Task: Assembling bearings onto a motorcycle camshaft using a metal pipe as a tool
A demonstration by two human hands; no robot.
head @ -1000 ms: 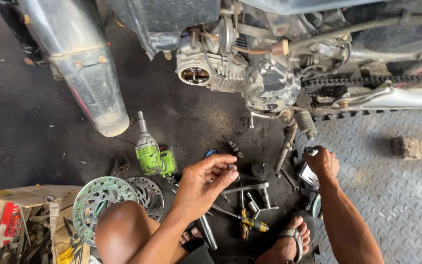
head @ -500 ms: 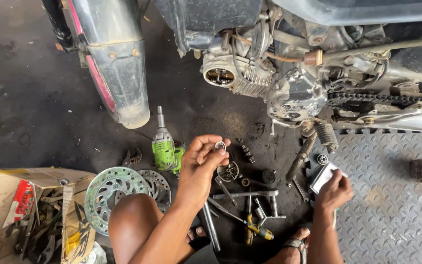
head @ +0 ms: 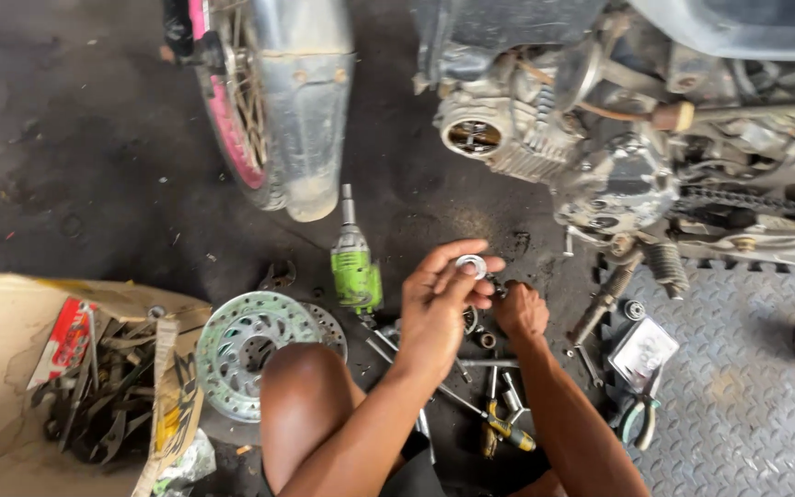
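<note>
Head view, looking down past my bare knee: my left hand pinches a small silver metal ring between thumb and fingertips, raised above the oily floor. Just beside it, my right hand is curled low over the scattered sockets and bolts; I cannot tell whether it grips anything. A yellow-handled screwdriver lies between my legs, and a brake disc rests left of my knee beside a cardboard box of wrenches. Farther out stands a green power tool. Beyond are the motorcycle engine, the chain and the front wheel.
</note>
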